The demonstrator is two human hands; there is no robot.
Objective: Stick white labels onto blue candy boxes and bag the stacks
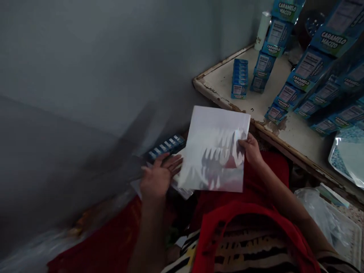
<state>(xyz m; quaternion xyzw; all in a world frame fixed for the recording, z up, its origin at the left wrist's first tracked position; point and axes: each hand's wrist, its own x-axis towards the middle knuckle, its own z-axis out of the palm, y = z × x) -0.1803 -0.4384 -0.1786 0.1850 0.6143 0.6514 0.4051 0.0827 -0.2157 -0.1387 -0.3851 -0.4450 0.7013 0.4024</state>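
A glossy, pale rectangular sheet point(217, 151), perhaps a stack of clear plastic film, is held above my lap and reflects light in wavy streaks. My right hand point(252, 151) pinches it at the right edge, thumb on top and the other fingers hidden beneath. Close to the sheet's left edge is my left hand point(159, 174), its fingers spread; whether they touch the sheet I cannot tell. Just beyond that hand lies a blue strip of candy packs point(166, 147) with white labels. Crumpled clear plastic point(183, 191) shows under the sheet's lower left corner.
On the worn white table point(218, 81) stand several stacks of blue candy boxes point(301, 81) and a pale cylinder point(262, 30). A metal tray point(337, 151) holds small blue pieces. Below are a clear plastic bag point(315, 208) and a white crate point(355, 239). A grey wall point(99, 76) rises at left.
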